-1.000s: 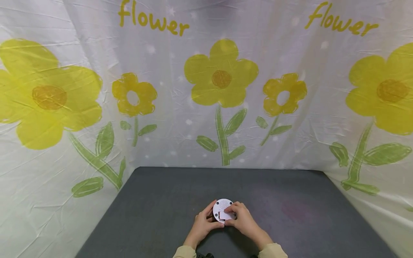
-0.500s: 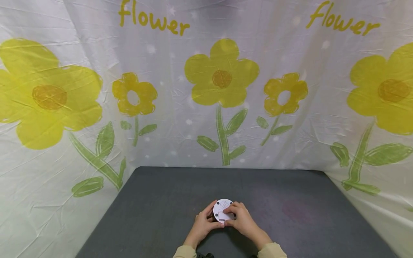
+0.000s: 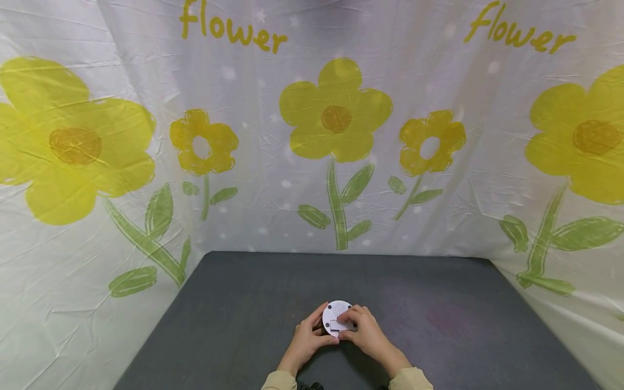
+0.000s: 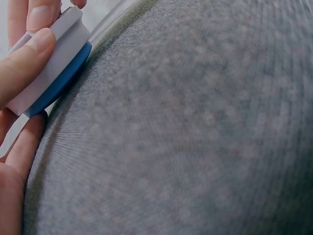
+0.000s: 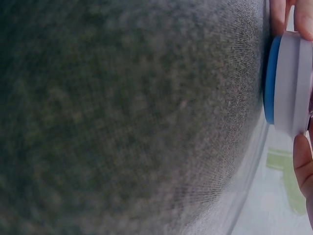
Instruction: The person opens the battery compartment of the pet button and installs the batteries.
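**Small cover seated over the recess on the disc's back**

Red-lined opening noted on the back of the round white plastic disc (image 3: 336,316) one second ago is no longer exposed: the small white rectangular cover (image 3: 339,325) now lies over it, after appearing partly in place half a second ago. Neither hand has shifted its station in that interval. Judgement: the cover is at or near full seating; whether it has latched cannot be told.

Position: the disc rests on the grey felt-like table mat (image 3: 234,325), near the middle of its near edge, well apart from the side edges and far corners.

Left hand (image 3: 307,338): fingers curled round the disc's left rim, gripping it. Right hand (image 3: 368,333): fingers curled over the disc's right side, fingertips pressing on the cover.

Differences between views:
- Head view alone shows the disc's perforated face, the cover, both hands together, and the white fabric backdrop printed with yellow flowers (image 3: 335,116).
- Left wrist view shows the disc (image 4: 51,61) edge-on, revealing a blue lower layer under the white body, hidden from above. A finger lies along the white edge; another lies beneath.
- Right wrist view confirms the same blue band (image 5: 270,81) on the mat side, with fingertips at the disc's rim.
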`<state>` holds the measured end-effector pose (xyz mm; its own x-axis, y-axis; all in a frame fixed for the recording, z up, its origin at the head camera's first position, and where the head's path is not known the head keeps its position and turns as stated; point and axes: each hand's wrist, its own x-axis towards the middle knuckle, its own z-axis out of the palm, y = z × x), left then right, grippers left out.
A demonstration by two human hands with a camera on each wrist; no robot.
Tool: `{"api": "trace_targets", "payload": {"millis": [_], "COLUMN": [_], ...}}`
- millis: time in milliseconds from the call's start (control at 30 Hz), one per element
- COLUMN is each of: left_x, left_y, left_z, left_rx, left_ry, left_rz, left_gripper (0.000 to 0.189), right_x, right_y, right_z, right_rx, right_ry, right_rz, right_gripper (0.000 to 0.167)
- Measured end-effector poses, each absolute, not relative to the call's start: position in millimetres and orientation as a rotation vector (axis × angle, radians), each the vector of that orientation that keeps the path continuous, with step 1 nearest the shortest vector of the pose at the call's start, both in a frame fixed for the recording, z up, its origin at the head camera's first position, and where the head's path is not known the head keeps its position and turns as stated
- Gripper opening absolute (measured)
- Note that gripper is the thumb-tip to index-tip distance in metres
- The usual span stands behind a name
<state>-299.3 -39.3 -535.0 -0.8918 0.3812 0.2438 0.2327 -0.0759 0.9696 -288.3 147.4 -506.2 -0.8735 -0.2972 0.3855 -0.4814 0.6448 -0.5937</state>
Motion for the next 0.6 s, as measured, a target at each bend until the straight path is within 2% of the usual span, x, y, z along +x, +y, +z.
{"api": "trace_targets", "payload": {"millis": [600], "left_x": [-298.8], "left_y": [-38.4], "left_z": [-532.9], "left_rx": [0.665], "left_ry": [2.11], "left_rz": [2.101], "left_gripper": [0.085], "right_x": [-287.1], "right_y": [145.9], "right_z": [-508.5], "right_rx": [0.636], "right_ry": [-2.516], "right_rz": [1.047], "right_gripper": [0.016]}}
